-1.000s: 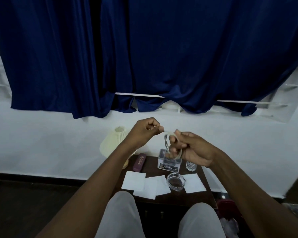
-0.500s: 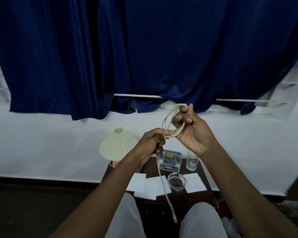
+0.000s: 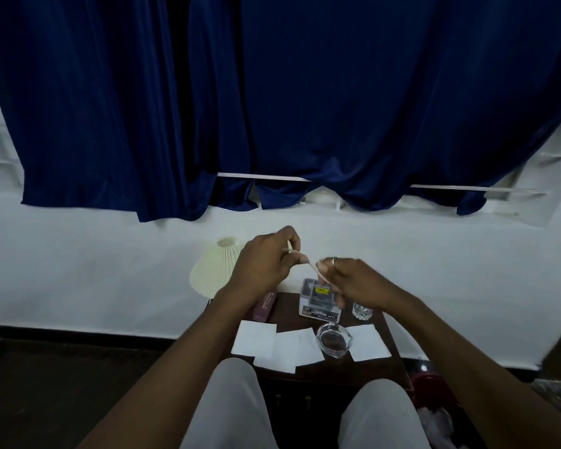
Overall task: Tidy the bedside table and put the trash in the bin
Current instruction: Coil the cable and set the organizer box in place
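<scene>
Above the bedside table, our left hand and right hand each pinch a white cable. On the table, an empty-looking glass ashtray sits beside a clear organizer box with dark contents.

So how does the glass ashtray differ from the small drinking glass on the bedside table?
The glass ashtray is wide and shallow, with a dark base; the small drinking glass is narrower and looks clear throughout. The ashtray sits near the table's front edge among the white paper sheets, while the drinking glass stands further back, beside the clear organiser box. Both are transparent glass, upright and look empty.
</scene>
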